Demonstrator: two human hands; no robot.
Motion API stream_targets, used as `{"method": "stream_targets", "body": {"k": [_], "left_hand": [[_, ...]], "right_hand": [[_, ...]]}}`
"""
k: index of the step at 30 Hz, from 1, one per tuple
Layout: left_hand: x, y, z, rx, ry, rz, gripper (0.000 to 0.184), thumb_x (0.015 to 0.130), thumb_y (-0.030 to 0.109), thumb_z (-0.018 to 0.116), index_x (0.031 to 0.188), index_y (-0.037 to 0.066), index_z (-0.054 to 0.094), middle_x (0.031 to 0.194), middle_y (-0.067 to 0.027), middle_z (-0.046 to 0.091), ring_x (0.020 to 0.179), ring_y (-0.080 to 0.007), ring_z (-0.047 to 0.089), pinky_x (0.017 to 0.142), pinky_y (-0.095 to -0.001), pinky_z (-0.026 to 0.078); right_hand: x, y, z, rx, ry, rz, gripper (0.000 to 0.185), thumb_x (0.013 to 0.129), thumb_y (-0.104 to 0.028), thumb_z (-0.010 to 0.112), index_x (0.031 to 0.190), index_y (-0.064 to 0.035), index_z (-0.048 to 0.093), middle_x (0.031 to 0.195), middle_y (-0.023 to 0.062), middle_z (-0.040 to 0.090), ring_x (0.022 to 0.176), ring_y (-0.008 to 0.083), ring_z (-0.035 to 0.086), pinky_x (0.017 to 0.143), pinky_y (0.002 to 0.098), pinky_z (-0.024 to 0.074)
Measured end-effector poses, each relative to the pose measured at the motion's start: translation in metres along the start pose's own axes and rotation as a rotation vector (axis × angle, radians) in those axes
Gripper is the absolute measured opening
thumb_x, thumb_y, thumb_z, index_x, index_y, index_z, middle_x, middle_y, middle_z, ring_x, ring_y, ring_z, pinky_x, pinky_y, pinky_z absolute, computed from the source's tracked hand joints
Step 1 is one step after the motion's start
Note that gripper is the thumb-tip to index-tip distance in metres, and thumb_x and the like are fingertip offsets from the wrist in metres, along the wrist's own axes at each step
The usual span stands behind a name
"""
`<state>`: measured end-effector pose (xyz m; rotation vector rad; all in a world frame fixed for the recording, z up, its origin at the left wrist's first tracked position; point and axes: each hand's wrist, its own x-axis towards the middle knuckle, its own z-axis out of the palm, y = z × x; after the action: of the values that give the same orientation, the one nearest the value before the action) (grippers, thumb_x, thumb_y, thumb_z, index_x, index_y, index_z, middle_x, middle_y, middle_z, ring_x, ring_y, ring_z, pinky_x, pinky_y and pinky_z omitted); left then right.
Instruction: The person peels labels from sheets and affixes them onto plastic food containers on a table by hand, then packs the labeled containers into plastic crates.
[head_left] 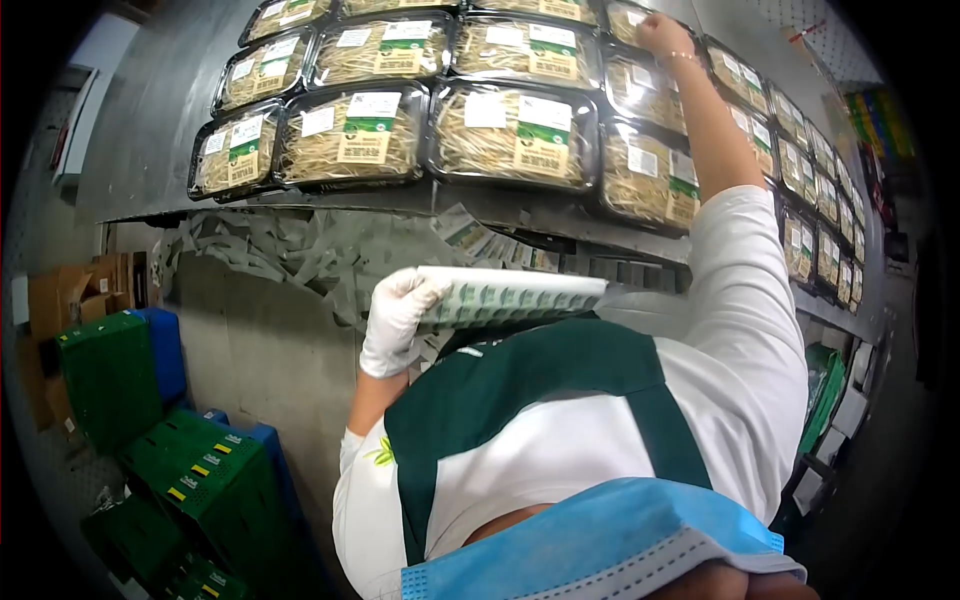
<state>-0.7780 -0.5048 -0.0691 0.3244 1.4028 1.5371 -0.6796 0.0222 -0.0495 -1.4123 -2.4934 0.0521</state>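
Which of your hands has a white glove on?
The left hand, the one holding the label sheet. The right hand, stretched out over the food packs, shows bare skin.

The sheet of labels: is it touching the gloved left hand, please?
Touching. The head view shows the gloved left hand closed on one end of the sheet of labels, with no gap between them.
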Motion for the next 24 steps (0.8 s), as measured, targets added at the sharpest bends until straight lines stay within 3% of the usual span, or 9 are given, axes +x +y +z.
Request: {"method": "stream_targets", "body": {"k": [4, 7, 10, 11, 12, 14, 20, 22, 24], "left_hand": [[-0.012, -0.005, -0.039, -0.101, 0.057, -0.008, 0.009, 0.076, 0.007, 0.060, 0.081, 0.000, 0.060, 0.073, -0.0034, 0.062, 0.064, -0.0072, 0.055, 0.061, -0.0203, 0.043], [-0.016, -0.004, -0.053, -0.075, 0.134, 0.103, 0.011, 0.076, 0.010, 0.061, 0.079, 0.000, 0.060, 0.069, 0.0005, 0.058, 0.061, -0.0052, 0.049, 0.058, -0.0193, 0.039], [-0.012, 0.018, -0.043, -0.107, 0.243, 0.255, 0.014, 0.075, 0.015, 0.061, 0.079, 0.002, 0.059, 0.067, 0.0035, 0.053, 0.061, -0.0047, 0.043, 0.057, -0.0192, 0.034], [-0.008, 0.021, -0.047, -0.090, 0.239, 0.317, 0.016, 0.075, 0.017, 0.061, 0.079, 0.002, 0.059, 0.067, 0.0042, 0.052, 0.061, -0.0047, 0.043, 0.058, -0.0189, 0.034], [-0.004, 0.023, -0.049, -0.122, 0.252, 0.358, 0.018, 0.075, 0.019, 0.062, 0.078, 0.002, 0.059, 0.066, 0.0044, 0.052, 0.061, -0.0044, 0.042, 0.058, -0.0188, 0.033], [-0.007, 0.034, -0.044, -0.266, 0.295, 0.389, 0.010, 0.076, 0.010, 0.060, 0.081, 0.002, 0.061, 0.071, 0.0003, 0.059, 0.064, -0.0056, 0.052, 0.060, -0.0194, 0.040], [-0.021, 0.047, -0.023, -0.368, 0.259, 0.420, 0.009, 0.078, 0.010, 0.058, 0.079, 0.001, 0.063, 0.073, -0.0032, 0.062, 0.065, -0.0101, 0.057, 0.063, -0.0231, 0.046], [-0.016, 0.044, -0.022, -0.343, 0.180, 0.450, 0.021, 0.076, 0.010, 0.060, 0.096, 0.003, 0.059, 0.088, -0.0082, 0.062, 0.077, -0.0114, 0.058, 0.068, -0.0245, 0.047], [-0.015, 0.044, -0.006, -0.321, 0.135, 0.702, 0.051, 0.071, 0.007, 0.065, 0.117, 0.008, 0.045, 0.106, -0.0129, 0.055, 0.093, -0.0138, 0.054, 0.077, -0.0262, 0.046]], "right_hand": [[-0.015, -0.006, -0.016, -0.329, 0.024, 0.271, 0.045, 0.075, -0.043, 0.045, 0.113, -0.0193, 0.049, 0.105, 0.0131, 0.057, 0.099, 0.0301, 0.053, 0.084, 0.0388, 0.0397], [-0.031, -0.003, -0.033, -0.187, 0.036, 0.282, 0.044, 0.077, -0.038, 0.044, 0.116, -0.0180, 0.046, 0.109, 0.0145, 0.055, 0.100, 0.0308, 0.052, 0.083, 0.0385, 0.0396], [-0.088, -0.051, -0.045, 0.797, -0.106, -0.149, 0.033, 0.082, -0.021, 0.051, 0.111, -0.0074, 0.050, 0.075, 0.0030, 0.054, 0.069, 0.0096, 0.049, 0.067, 0.0247, 0.0394], [-0.140, -0.094, -0.079, 0.833, -0.224, -0.284, 0.031, 0.083, -0.018, 0.050, 0.111, -0.0033, 0.049, 0.074, 0.0016, 0.054, 0.069, 0.0081, 0.049, 0.065, 0.0231, 0.0397], [-0.178, -0.110, -0.092, 0.929, -0.396, -0.353, 0.039, 0.079, -0.025, 0.056, 0.114, -0.0105, 0.048, 0.088, 0.0111, 0.061, 0.081, 0.0192, 0.059, 0.071, 0.0287, 0.0465], [-0.258, -0.140, -0.115, 0.686, -0.066, -0.691, 0.037, 0.077, -0.013, 0.060, 0.113, -0.0097, 0.050, 0.076, 0.0061, 0.060, 0.068, 0.0112, 0.056, 0.062, 0.0225, 0.0454], [-0.317, -0.153, -0.107, 0.903, -0.317, -0.409, 0.037, 0.075, -0.012, 0.064, 0.110, -0.0078, 0.051, 0.063, -0.0004, 0.051, 0.055, 0.0043, 0.048, 0.052, 0.0181, 0.0402], [-0.322, -0.150, -0.103, 1.236, -0.386, -0.280, 0.035, 0.076, -0.011, 0.063, 0.109, -0.0052, 0.051, 0.064, -0.0027, 0.050, 0.057, 0.0028, 0.047, 0.053, 0.0164, 0.0392], [-0.323, -0.144, -0.100, 1.342, -0.304, -0.288, 0.033, 0.077, -0.010, 0.062, 0.107, -0.0042, 0.052, 0.064, -0.0041, 0.049, 0.059, 0.0020, 0.049, 0.053, 0.0148, 0.0385]]}}
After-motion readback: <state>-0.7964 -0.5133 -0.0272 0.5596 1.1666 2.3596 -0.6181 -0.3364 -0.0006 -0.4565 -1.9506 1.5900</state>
